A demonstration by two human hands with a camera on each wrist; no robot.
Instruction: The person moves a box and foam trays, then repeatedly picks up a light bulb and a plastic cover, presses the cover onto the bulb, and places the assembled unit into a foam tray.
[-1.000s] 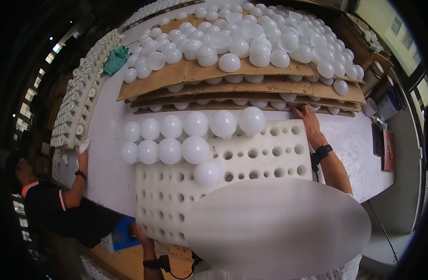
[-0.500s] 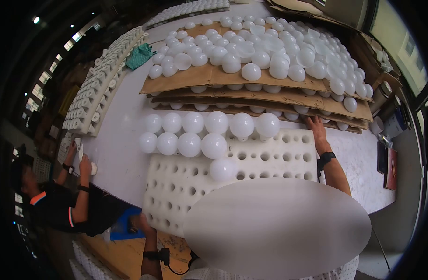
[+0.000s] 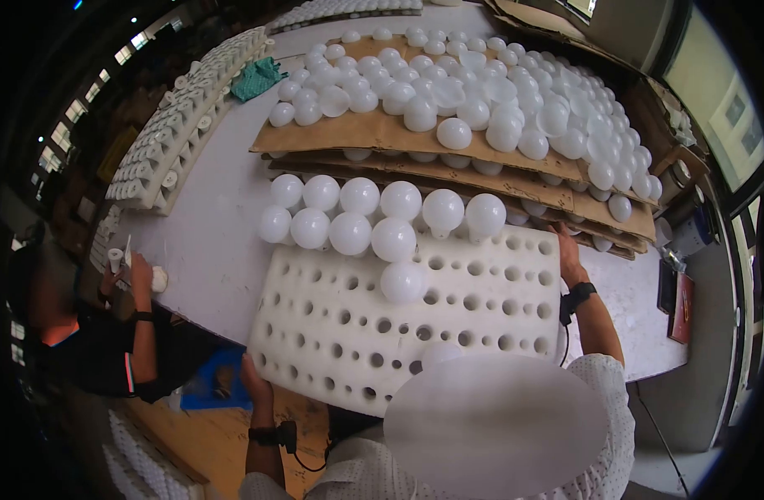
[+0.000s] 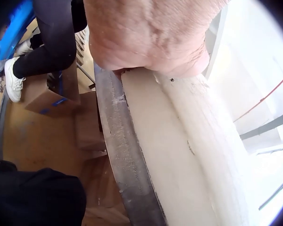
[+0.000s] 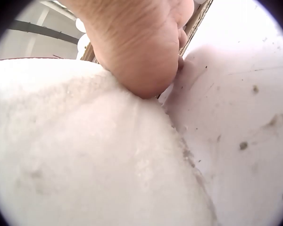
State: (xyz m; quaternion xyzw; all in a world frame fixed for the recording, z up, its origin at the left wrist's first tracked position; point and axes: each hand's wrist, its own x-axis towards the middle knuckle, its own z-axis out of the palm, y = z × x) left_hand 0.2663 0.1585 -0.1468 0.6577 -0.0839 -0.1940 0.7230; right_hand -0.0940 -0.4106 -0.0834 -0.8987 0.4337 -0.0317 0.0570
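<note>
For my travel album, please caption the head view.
Left hand and right hand at opposite ends of a holed white board bearing white globes.

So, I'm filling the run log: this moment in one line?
left hand: touching foam board, near left corner | right hand: touching far right corner | white bulbs: at far side | cardboard stack: beyond

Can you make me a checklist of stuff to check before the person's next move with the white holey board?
1. Left hand on the foam board: ok, at its near left corner.
2. Right hand on the board: ok, at its far right corner.
3. Firm grip: cannot tell, fingers are partly hidden.
4. Nothing on top that could tip: not ok, a white bulb sits there.
5. Gap between the back bulbs and cardboard stack: cannot tell, they overlap in the head view.
6. Other person away from the board: ok.
</note>
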